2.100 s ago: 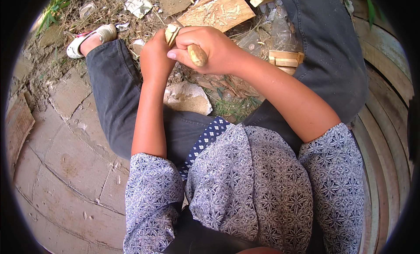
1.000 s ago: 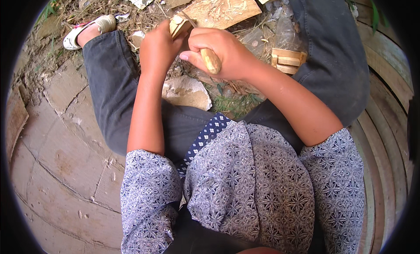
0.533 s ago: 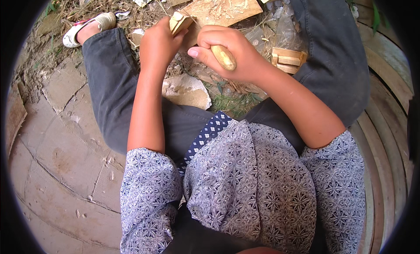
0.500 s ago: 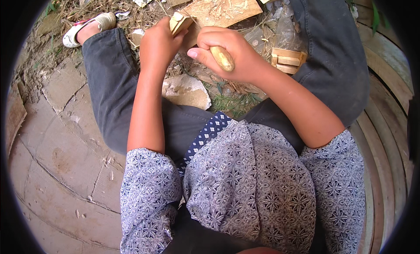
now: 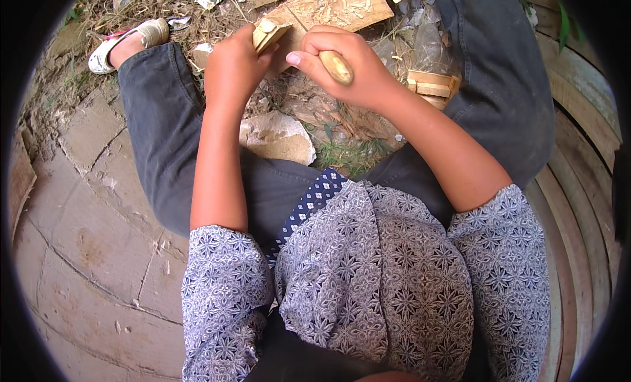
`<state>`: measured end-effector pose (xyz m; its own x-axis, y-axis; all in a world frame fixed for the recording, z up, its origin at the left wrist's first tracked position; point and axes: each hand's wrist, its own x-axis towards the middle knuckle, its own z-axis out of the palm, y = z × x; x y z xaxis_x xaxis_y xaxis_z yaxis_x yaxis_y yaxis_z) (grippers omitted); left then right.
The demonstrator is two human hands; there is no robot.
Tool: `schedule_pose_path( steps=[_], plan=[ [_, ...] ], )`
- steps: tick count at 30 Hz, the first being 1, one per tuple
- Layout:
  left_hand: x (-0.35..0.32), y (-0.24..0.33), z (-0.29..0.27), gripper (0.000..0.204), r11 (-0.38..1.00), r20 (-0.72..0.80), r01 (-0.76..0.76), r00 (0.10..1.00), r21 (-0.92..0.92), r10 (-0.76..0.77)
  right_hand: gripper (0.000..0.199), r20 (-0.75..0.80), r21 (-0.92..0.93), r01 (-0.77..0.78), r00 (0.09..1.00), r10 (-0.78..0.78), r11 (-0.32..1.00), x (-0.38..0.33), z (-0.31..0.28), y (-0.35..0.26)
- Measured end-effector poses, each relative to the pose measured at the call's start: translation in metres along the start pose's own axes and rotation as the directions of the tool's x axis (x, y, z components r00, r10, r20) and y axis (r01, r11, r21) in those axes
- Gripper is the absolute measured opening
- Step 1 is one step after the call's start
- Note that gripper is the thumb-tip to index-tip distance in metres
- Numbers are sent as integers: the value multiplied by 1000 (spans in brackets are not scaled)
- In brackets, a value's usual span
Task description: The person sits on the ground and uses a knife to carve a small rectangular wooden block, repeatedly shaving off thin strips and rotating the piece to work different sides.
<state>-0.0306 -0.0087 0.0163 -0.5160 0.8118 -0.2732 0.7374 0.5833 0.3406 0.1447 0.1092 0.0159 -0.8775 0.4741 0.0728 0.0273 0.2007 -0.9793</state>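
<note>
My left hand is closed around a small pale wood piece whose cut end sticks out past the fingers. Just right of it, my right hand grips a wooden-handled tool, its rounded handle end pointing back toward me. A thin dark edge runs forward from that fist over the board, perhaps the tool's blade; most of the tool is hidden by my fingers. Beyond both hands lies a flat wooden board scattered with light shavings.
Between my legs are a broken whitish chunk, grass and wood scraps. A small piece made of wooden strips rests by my right leg. Cracked paving spreads to the left, curved-looking wooden slats to the right.
My right hand has moved a little forward with the tool, away from me. The left hand, holding the wood piece, has shifted slightly left.
</note>
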Motion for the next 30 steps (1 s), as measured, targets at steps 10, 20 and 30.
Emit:
schedule_pose_path(
  steps=[10, 20, 30],
  plan=[
    [2, -3, -1, 31, 999, -13, -36, 999, -27, 35, 38, 122, 19, 9, 993, -11, 1000, -3, 2, -27],
    [-4, 8, -2, 27, 999, -6, -9, 1000, 30, 9, 40, 103, 33, 53, 993, -56, 998, 16, 12, -1],
    [-2, 2, 0, 33, 999, -26, -37, 999, 4, 37, 40, 141, 8, 10, 990, -11, 1000, 0, 6, -7]
  ],
)
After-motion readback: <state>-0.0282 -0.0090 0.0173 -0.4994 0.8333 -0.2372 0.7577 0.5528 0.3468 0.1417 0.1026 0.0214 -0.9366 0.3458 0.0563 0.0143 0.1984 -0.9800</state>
